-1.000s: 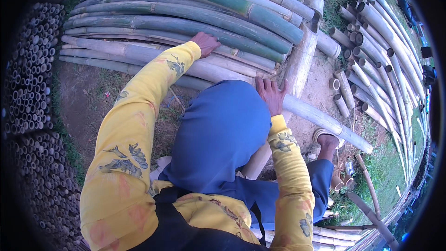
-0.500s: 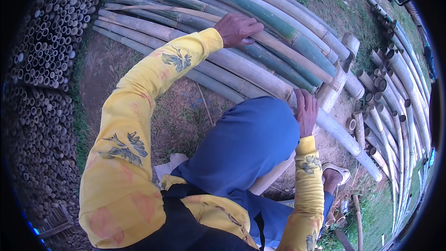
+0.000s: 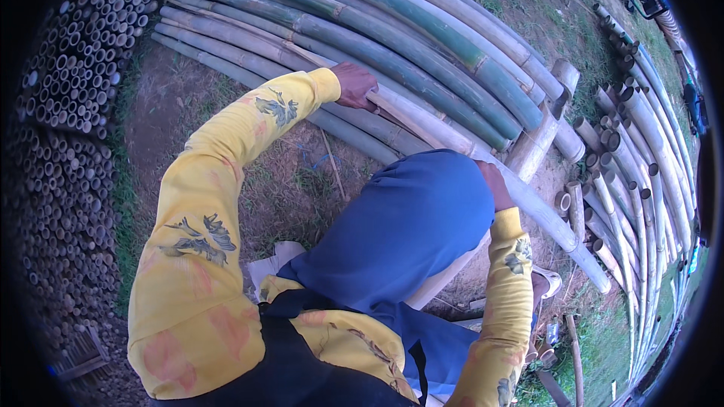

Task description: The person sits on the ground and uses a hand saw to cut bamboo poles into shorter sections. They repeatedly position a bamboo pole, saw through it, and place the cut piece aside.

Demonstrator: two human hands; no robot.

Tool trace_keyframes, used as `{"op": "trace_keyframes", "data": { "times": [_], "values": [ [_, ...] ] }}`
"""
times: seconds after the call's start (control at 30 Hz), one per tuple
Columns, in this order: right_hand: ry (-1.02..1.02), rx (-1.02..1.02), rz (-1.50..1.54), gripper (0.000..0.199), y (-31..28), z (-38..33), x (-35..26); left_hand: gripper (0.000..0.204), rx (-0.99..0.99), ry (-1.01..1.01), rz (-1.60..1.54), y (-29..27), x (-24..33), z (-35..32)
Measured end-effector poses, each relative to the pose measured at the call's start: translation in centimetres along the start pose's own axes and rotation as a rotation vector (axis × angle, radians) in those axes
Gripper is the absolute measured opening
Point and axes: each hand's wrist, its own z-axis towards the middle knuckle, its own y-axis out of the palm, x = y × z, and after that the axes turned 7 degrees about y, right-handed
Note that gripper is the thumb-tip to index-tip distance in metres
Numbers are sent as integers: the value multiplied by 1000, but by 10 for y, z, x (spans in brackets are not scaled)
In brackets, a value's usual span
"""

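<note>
My left hand (image 3: pixel 356 87) is closed around a long, thin split bamboo strip (image 3: pixel 411 122). The strip slants over the near poles, its lower end reaching close to my knee. Beneath it run several long bamboo poles (image 3: pixel 422 68), green and grey, side by side. My right hand (image 3: pixel 494 185) is bent down beside my blue-clad knee (image 3: pixel 430 188), close to a pale bamboo pole (image 3: pixel 543 215); the knee hides its fingers, so what they touch does not show.
A short thick bamboo crosspiece (image 3: pixel 532 151) supports the poles' right ends. More cut poles (image 3: pixel 648 143) lie in a pile at the right. Stacked bamboo pieces (image 3: pixel 72 53) fill the left side, ends outward. A sandal (image 3: pixel 550 283) shows at lower right.
My left hand has drawn the bamboo strip toward me, off the green poles and onto the nearer ones. My right hand has turned down beside the knee, its fingers now out of sight.
</note>
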Motion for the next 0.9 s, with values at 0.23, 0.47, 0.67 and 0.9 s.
{"op": "trace_keyframes", "data": {
  "times": [0.23, 0.47, 0.67, 0.9],
  "values": [
    [145, 165, 87, 36, -16, -13, -20, 42, 360, -52, 194, -24, -1, -5],
    [50, 195, 58, 44, 30, -59, 0, 51, 574, 152, 123, 55, 23, -30],
    [-17, 424, 87, 48, 96, -65, 29, 45, 537, 117, 149, 92, 30, -24],
    [29, 294, 178, 48, 53, -51, 16, 47, 556, 95, 122, 78, 19, -22]
  ]
}}
